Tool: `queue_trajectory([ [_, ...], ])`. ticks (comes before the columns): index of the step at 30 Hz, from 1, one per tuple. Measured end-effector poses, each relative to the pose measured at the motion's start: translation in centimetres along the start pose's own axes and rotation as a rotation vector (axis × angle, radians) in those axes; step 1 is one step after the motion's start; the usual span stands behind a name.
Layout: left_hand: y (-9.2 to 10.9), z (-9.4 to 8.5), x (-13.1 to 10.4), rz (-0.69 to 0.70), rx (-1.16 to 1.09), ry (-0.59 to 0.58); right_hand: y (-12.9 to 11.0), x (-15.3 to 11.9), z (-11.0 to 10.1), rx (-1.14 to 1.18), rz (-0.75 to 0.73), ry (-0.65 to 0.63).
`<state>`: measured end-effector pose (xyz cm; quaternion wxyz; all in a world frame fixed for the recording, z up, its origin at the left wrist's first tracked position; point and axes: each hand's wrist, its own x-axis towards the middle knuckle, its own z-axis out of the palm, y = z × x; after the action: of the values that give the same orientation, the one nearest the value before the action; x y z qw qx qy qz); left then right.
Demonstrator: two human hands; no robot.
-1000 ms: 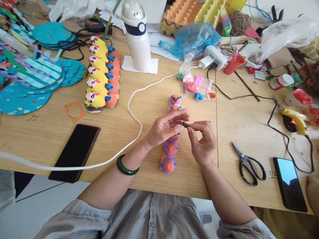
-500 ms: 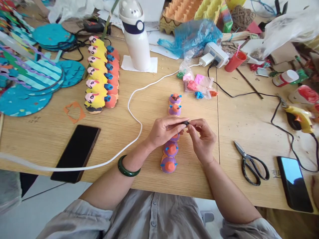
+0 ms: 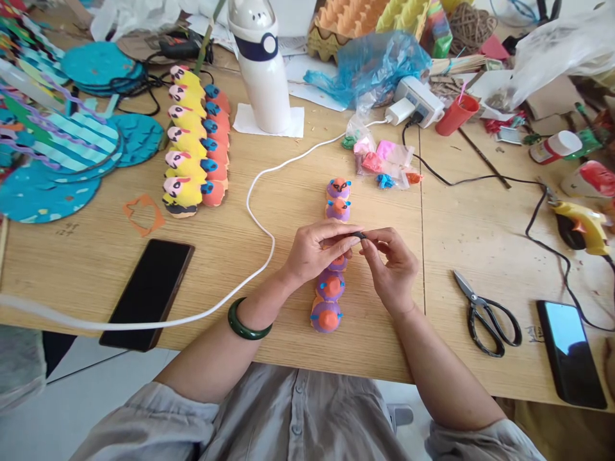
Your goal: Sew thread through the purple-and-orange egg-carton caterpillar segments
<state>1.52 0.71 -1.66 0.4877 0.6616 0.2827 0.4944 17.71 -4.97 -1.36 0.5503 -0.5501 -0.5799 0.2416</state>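
Between my fingertips is a small lump of black modelling clay (image 3: 358,235). My left hand (image 3: 321,251), closed, pinches it from the left. My right hand (image 3: 391,266), also closed, grips its right end with thumb and forefinger. Below my hands a row of purple clay figures (image 3: 327,318) with orange faces and blue ears runs up the table on an egg-carton strip. The two farthest figures (image 3: 339,188) carry black marks on their faces. My hands hide the middle of the row.
Scissors (image 3: 485,314) and a phone (image 3: 571,355) lie at right, another phone (image 3: 148,288) at left. A white cable (image 3: 262,224) crosses the table. Yellow clay figures (image 3: 185,141), a white bottle (image 3: 262,77), bagged clay (image 3: 382,157) and a glue gun (image 3: 579,224) stand or lie around.
Both hands stay almost in place, still pinching the black clay, with only slight finger movement. The view shifts a little.
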Motion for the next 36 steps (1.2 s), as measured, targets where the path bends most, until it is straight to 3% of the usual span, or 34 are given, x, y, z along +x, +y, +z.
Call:
queue_trajectory([
  [8,0.36,0.04,0.09,-0.102,-0.042,-0.011,-0.38,0.35,-0.14,-0.075,-0.055,0.021],
  [13,0.47,0.04,0.07,-0.116,-0.040,-0.017,-0.36,0.25,-0.13,-0.132,-0.166,0.024],
  [18,0.52,0.07,0.08,-0.119,-0.019,-0.017,0.09,0.07,-0.11,-0.067,-0.103,0.035],
  [36,0.31,0.29,-0.03,-0.158,-0.075,0.006,0.32,0.13,-0.23,-0.066,-0.096,-0.035],
])
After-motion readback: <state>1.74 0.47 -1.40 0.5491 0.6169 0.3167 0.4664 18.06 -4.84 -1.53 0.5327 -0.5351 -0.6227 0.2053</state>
